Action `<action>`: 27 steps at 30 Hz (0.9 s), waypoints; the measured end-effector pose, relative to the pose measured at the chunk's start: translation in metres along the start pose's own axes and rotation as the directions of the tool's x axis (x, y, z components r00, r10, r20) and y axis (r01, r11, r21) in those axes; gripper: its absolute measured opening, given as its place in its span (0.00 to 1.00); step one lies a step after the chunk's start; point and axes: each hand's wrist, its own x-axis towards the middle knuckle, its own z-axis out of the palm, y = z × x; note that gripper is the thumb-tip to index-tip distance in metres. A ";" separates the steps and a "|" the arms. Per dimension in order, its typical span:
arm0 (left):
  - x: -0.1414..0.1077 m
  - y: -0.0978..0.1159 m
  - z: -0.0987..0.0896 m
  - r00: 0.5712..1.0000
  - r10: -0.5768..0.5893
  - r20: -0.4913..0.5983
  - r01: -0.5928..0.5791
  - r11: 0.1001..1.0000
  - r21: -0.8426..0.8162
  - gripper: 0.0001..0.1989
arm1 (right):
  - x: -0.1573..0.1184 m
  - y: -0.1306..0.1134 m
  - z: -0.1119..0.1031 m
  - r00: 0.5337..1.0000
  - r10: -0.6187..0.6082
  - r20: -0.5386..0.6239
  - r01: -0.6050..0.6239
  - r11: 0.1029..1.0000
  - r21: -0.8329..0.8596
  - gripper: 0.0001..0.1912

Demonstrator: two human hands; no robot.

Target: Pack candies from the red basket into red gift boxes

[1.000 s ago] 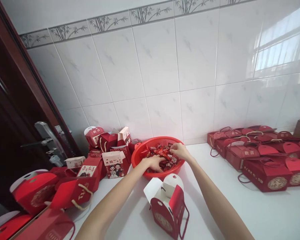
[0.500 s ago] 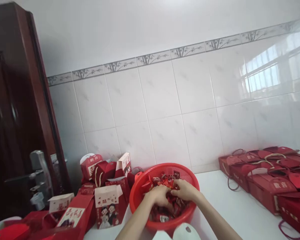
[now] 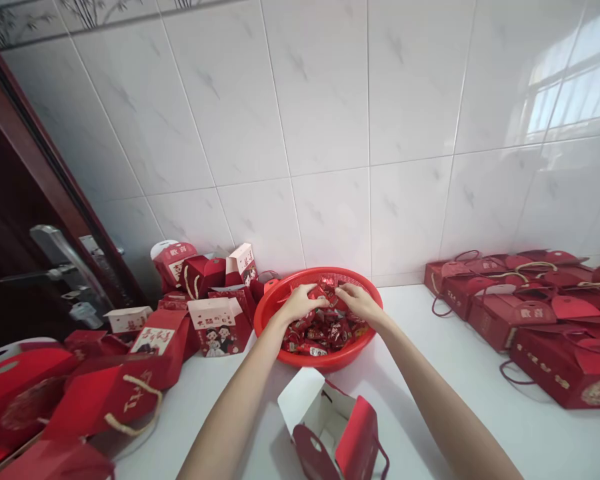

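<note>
Free tabletop (image 3: 417, 317) right of basket (image 3: 325, 362), open box (image 3: 363, 433) blocking front

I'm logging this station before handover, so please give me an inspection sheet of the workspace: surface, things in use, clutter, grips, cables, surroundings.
Surface: smooth white tabletop.
Things in use: round red plastic basket holding shiny red wrapped packets; open red cardboard box with a white inside, nearer the person.
Clutter: red-and-cream cardboard boxes, crowded at left; red cardboard boxes with cord handles, grouped at right.
Grips: bare left hand and right hand, both at the packets; firmness of hold unclear.
Cables: nothing seen.
Surroundings: white marbled tile wall; dark brown door with metal handle.
</note>
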 end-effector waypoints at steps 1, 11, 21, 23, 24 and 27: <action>0.000 0.000 0.000 1.000 0.013 -0.006 -0.013 1.000 -0.010 0.18 | -0.001 0.000 -0.001 1.000 -0.002 -0.002 0.002 1.000 0.028 0.16; 0.000 -0.002 0.001 0.999 0.048 -0.023 -0.049 0.997 -0.056 0.25 | 0.000 0.006 -0.005 0.994 -0.097 0.058 0.086 0.983 0.162 0.15; -0.002 0.001 0.002 1.000 -0.005 -0.020 0.004 1.000 -0.027 0.24 | -0.002 0.003 -0.006 0.999 -0.046 0.025 0.042 0.988 0.150 0.17; -0.002 0.000 0.001 1.000 -0.021 -0.001 0.021 1.000 0.004 0.24 | -0.003 0.003 -0.006 0.998 -0.041 0.040 0.036 0.992 0.120 0.15; -0.002 0.000 0.001 0.999 -0.030 0.015 0.030 0.999 0.017 0.24 | -0.003 0.003 -0.006 0.998 -0.041 0.043 0.036 0.995 0.094 0.13; -0.001 -0.003 0.000 0.998 -0.038 0.051 0.035 0.998 0.051 0.22 | -0.003 0.004 -0.005 0.998 -0.049 0.044 0.049 0.999 0.006 0.07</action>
